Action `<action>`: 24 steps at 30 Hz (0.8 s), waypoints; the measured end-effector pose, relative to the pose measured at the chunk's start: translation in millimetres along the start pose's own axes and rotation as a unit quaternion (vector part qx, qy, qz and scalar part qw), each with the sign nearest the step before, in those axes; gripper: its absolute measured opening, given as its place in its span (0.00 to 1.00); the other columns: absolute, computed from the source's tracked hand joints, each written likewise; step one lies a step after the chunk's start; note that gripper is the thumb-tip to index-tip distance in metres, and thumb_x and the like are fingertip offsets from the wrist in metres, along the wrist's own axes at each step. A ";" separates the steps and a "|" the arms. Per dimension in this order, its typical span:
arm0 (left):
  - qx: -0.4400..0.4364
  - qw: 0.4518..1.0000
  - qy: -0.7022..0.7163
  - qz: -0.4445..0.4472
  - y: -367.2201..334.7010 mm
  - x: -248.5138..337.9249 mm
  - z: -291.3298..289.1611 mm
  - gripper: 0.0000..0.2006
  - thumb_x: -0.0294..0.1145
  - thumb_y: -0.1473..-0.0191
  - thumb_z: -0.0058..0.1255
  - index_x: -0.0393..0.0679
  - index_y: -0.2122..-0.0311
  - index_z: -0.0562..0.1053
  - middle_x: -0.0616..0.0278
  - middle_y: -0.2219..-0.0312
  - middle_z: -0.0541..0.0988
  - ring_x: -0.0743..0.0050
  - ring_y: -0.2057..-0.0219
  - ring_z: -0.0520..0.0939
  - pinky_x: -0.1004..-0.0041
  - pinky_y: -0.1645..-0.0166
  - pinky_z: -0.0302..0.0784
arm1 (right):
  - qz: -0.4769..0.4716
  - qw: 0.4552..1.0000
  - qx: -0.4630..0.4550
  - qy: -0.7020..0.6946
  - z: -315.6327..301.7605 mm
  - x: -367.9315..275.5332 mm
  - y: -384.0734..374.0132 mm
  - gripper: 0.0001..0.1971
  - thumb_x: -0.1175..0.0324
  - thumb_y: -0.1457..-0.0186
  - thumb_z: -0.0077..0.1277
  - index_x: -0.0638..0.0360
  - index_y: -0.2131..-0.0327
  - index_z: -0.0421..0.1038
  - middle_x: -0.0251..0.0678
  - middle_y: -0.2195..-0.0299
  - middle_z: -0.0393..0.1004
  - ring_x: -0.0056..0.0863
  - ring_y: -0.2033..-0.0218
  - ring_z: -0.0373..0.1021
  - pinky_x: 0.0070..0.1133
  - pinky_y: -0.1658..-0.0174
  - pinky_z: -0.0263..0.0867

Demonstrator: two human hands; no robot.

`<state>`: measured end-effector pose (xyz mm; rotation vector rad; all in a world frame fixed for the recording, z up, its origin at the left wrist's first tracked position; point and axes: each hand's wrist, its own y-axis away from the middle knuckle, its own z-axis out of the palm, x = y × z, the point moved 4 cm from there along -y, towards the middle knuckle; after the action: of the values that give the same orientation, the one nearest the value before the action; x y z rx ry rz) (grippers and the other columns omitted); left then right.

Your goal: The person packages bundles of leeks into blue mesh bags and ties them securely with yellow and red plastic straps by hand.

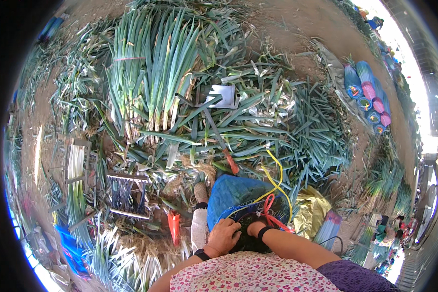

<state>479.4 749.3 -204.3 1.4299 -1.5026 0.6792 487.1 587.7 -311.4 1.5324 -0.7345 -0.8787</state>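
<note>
A blue mesh bag (238, 189) lies right in front of me, its mouth turned toward my body. The fingers of my left hand (223, 235) are curled over the left side of its rim and grip the edge. My right hand (256, 227) reaches into the mouth, where dark green leafy matter (248, 241) shows. The fingers of that hand are hidden inside. A red tie (268, 209) and a yellow strap (280, 176) lie across the bag's right side.
Cut leek leaves (321, 131) cover the ground ahead, with a bundle of leeks (151, 63) at far left. A tool with an orange handle (231, 163) lies beyond the bag. Nearby are a low wooden stool (126, 194), gold foil (307, 209) and filled blue bags (365, 92) at far right.
</note>
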 end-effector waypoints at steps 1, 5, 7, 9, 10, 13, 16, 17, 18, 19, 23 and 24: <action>0.000 1.000 0.002 0.000 -0.4 -0.1 0.1 0.10 0.29 0.61 0.53 0.45 0.68 0.72 0.59 0.72 0.71 0.59 0.66 0.71 0.66 0.62 0.67 | 0.002 1.000 -0.001 0.000 4.3 3.7 -1.6 0.16 0.69 0.55 0.40 0.57 0.62 0.72 0.46 0.59 0.69 0.41 0.58 0.67 0.34 0.56 0.62; 0.015 1.000 -0.008 0.008 -1.9 -2.6 -2.3 0.10 0.29 0.61 0.53 0.44 0.68 0.71 0.59 0.72 0.71 0.58 0.67 0.71 0.66 0.62 0.67 | 0.041 0.998 0.036 -0.035 -2.2 11.3 -9.6 0.15 0.68 0.60 0.44 0.56 0.65 0.73 0.46 0.60 0.69 0.40 0.58 0.66 0.31 0.56 0.61; 0.016 1.000 -0.010 0.004 0.3 -4.6 -3.7 0.10 0.29 0.61 0.53 0.44 0.68 0.71 0.59 0.71 0.71 0.58 0.66 0.71 0.66 0.62 0.67 | 0.048 0.998 -0.009 -0.039 -0.3 11.5 -14.7 0.15 0.68 0.60 0.44 0.56 0.65 0.73 0.46 0.60 0.70 0.40 0.58 0.66 0.31 0.55 0.61; 0.022 1.000 -0.004 -0.002 3.4 -7.0 -5.5 0.10 0.28 0.61 0.53 0.44 0.68 0.71 0.59 0.71 0.71 0.58 0.66 0.71 0.66 0.62 0.67 | 0.001 1.000 0.026 -0.013 0.1 10.4 -24.4 0.14 0.67 0.58 0.44 0.58 0.66 0.74 0.44 0.64 0.72 0.44 0.62 0.69 0.38 0.61 0.64; 0.023 1.000 -0.003 0.000 2.7 -5.5 -5.0 0.10 0.28 0.61 0.53 0.44 0.68 0.71 0.59 0.71 0.71 0.58 0.66 0.71 0.66 0.62 0.67 | 0.003 1.000 0.027 -0.013 12.0 16.3 -42.1 0.14 0.67 0.58 0.44 0.58 0.66 0.74 0.44 0.64 0.72 0.44 0.62 0.69 0.38 0.61 0.64; 0.018 1.000 0.006 0.012 -2.5 -0.8 -3.7 0.10 0.28 0.61 0.53 0.43 0.68 0.71 0.59 0.71 0.71 0.58 0.66 0.71 0.66 0.61 0.67 | 0.080 0.995 -0.015 -0.065 52.3 45.6 -99.6 0.12 0.69 0.64 0.46 0.60 0.72 0.74 0.48 0.69 0.73 0.45 0.66 0.70 0.37 0.65 0.64; 0.023 1.000 0.004 0.010 -0.4 -3.2 -6.3 0.10 0.28 0.61 0.53 0.43 0.68 0.71 0.58 0.71 0.71 0.58 0.66 0.71 0.66 0.61 0.67 | 0.039 0.996 -0.004 -0.076 62.5 49.8 -111.1 0.10 0.71 0.69 0.46 0.62 0.77 0.73 0.51 0.74 0.72 0.46 0.71 0.70 0.37 0.69 0.64; 0.023 1.000 0.007 0.013 0.1 -2.3 -8.3 0.10 0.28 0.61 0.53 0.43 0.68 0.71 0.58 0.71 0.71 0.58 0.66 0.71 0.66 0.61 0.67 | 0.022 0.996 0.013 -0.080 64.1 49.6 -111.3 0.10 0.72 0.71 0.46 0.63 0.79 0.73 0.52 0.76 0.71 0.47 0.73 0.70 0.36 0.69 0.64; 0.023 1.000 0.011 0.017 0.9 -1.8 -8.7 0.10 0.27 0.61 0.53 0.43 0.68 0.71 0.58 0.71 0.71 0.58 0.66 0.71 0.66 0.61 0.68 | 0.006 0.996 0.031 -0.086 65.6 49.4 -111.7 0.09 0.73 0.72 0.46 0.63 0.81 0.72 0.53 0.77 0.70 0.47 0.74 0.70 0.36 0.70 0.64; 0.024 1.000 0.010 0.012 3.4 -3.6 -8.8 0.10 0.27 0.61 0.53 0.43 0.68 0.71 0.58 0.71 0.71 0.58 0.66 0.71 0.66 0.61 0.68 | 0.003 0.996 0.027 -0.083 64.3 45.7 -110.0 0.09 0.73 0.72 0.46 0.63 0.81 0.72 0.53 0.77 0.70 0.47 0.74 0.70 0.36 0.70 0.64; 0.015 1.000 0.004 0.012 2.8 -2.5 -6.1 0.11 0.28 0.61 0.53 0.43 0.68 0.71 0.58 0.71 0.70 0.57 0.65 0.71 0.66 0.61 0.67 | 0.031 0.995 0.027 -0.091 67.0 48.3 -102.1 0.09 0.73 0.72 0.46 0.64 0.81 0.72 0.53 0.77 0.70 0.48 0.73 0.70 0.36 0.69 0.64; 0.009 1.000 0.003 0.014 -0.2 -0.1 -4.8 0.11 0.28 0.61 0.53 0.43 0.68 0.71 0.58 0.71 0.70 0.57 0.65 0.71 0.65 0.61 0.67 | 0.041 0.994 0.048 -0.092 68.1 52.9 -99.6 0.09 0.72 0.72 0.46 0.63 0.81 0.72 0.53 0.76 0.71 0.48 0.72 0.70 0.36 0.69 0.64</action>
<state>480.8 753.5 -202.4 1.4211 -1.5178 0.7165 454.4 521.5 -420.5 1.5062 -0.9788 -0.9429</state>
